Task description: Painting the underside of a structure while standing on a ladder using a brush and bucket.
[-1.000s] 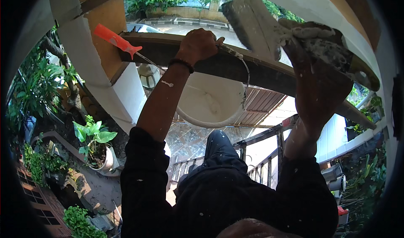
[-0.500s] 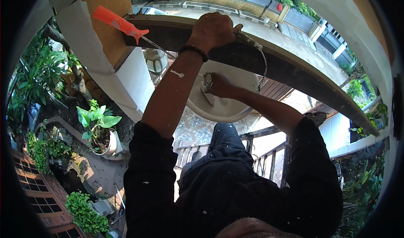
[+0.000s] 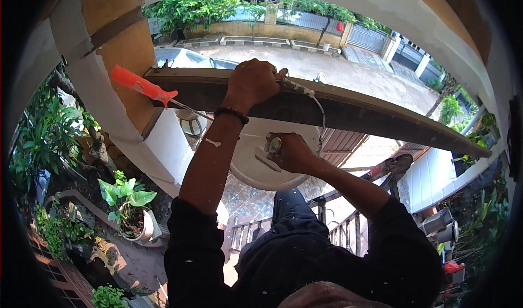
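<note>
Landmark: white bucket, mouth toward the viewer, hanging at the near side of a long dark beam, beyond the person's legs.

Left hand: above the bucket, at the beam's top edge. Fingers curled into a fist, clamped around the bucket's handle grip. From the grip a thin wire bail curves down to the bucket's right side. Beaded bracelet on this wrist; white smear on the forearm.

Right hand: over the bucket's mouth, fingers together, clamped on a tool handle with a pale rounded end. A pale strip shows beside the fingers, inside the bucket's outline; cannot tell whether blade or bucket contents. Cannot tell how deep the hand reaches.

Red-handled tool: up and left of the bucket, crossing in front of the beam's end. Its metal rod runs toward the bucket and passes behind the left forearm.

Surroundings: glass-paned lantern left of the bucket; leafy potted plant farther left and lower; dark metal bars below and right of the bucket; parked car above and left of it, past the beam.
</note>
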The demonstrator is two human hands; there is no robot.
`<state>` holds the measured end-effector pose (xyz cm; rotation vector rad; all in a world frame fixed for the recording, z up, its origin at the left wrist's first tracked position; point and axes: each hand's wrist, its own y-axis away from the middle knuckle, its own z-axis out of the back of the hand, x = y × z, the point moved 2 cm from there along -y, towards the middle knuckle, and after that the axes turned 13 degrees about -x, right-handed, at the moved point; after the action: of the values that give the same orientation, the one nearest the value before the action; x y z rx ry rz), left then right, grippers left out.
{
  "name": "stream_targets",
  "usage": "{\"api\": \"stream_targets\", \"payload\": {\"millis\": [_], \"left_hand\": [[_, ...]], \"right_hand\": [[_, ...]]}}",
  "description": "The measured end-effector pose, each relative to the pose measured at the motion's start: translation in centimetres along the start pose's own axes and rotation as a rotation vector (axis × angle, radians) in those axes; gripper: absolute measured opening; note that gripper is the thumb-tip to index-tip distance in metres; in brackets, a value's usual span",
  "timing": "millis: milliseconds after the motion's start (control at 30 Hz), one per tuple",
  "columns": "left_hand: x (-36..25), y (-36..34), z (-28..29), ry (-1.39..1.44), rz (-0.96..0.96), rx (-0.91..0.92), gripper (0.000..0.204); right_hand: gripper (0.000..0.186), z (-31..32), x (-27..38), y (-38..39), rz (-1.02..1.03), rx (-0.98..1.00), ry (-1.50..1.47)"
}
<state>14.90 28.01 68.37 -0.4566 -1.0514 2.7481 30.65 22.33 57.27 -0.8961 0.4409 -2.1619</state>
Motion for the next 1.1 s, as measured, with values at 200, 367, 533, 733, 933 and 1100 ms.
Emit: {"api": "stream_targets", "payload": {"millis": [200,367,533,733,933,1100], "left_hand": [[0.6,0.6,-0.1,-0.014,-0.004,-0.014,0.050],[0.5,0.7,0.0,-0.044,-0.001,-0.023,0.049],[0.3,-0.3,-0.1,-0.028,-0.039,-0.041,0.048],[-0.5,0.1,0.5,-0.063,-0.022,0.018,0.048],[0.8,1.1,-0.1,-0.090,-0.010,-0.011,0.050],[0.5,0.5,-0.4,-0.048,-0.055,-0.043,0.048]], "right_hand": [[0.028,2.0,-2.1,2.8,-0.052,-0.165,-0.199],[0.022,4.8,-3.5,5.7,-0.630,-0.436,-0.807],[0.020,5.7,-7.1,7.6,-0.830,-0.575,-1.312],[0.013,10.6,-5.7,5.9,-0.634,-0.633,-1.720],[0.016,24.8,-0.2,1.3,0.065,-1.006,-1.521],[0.032,36.3,6.3,-0.4,0.513,-1.365,-0.841]]}}
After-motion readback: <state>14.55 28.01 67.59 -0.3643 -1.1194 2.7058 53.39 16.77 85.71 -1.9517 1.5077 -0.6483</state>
